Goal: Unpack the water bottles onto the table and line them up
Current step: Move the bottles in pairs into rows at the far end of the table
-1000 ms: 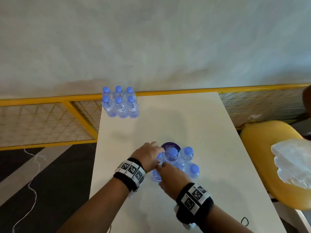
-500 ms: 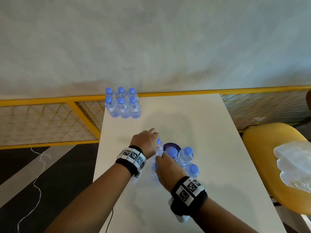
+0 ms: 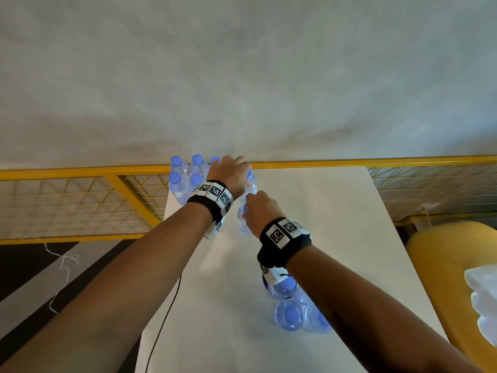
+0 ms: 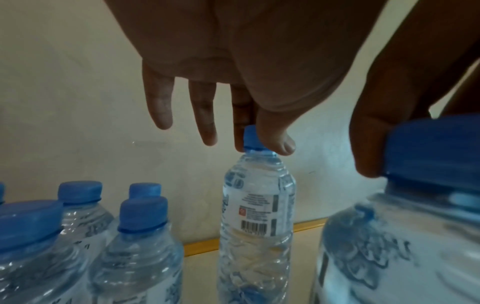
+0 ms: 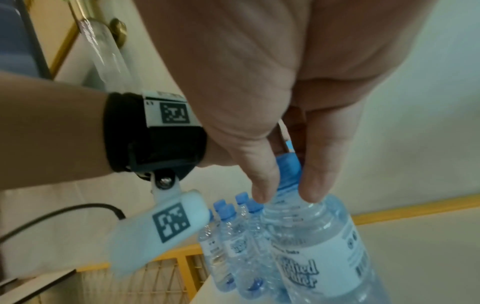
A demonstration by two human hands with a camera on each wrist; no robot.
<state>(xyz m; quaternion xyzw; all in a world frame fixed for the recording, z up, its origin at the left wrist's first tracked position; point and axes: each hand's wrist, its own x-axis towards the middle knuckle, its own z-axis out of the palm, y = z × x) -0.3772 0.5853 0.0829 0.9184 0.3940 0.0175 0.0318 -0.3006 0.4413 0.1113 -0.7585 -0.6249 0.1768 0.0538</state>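
My left hand (image 3: 233, 172) pinches the blue cap (image 4: 253, 138) of an upright clear water bottle (image 4: 257, 216) at the far end of the white table (image 3: 322, 238). It hangs just right of a block of several standing bottles (image 3: 185, 179) in the far left corner. My right hand (image 5: 285, 185) pinches the cap of a second bottle (image 5: 319, 246), which shows in the head view as a bottle (image 3: 242, 220) just nearer than the first. Under my right forearm stand the bottles left from the pack (image 3: 291, 308).
A yellow mesh railing (image 3: 80, 205) runs behind and left of the table, with a grey wall beyond. A yellow chair (image 3: 443, 265) at the right carries crumpled white plastic wrap (image 3: 484, 300). A thin cable (image 3: 164, 324) hangs at the table's left edge.
Both hands have left the pack near the table's middle and reached to the far left corner, each carrying a bottle by its cap. The head view has tilted forward.
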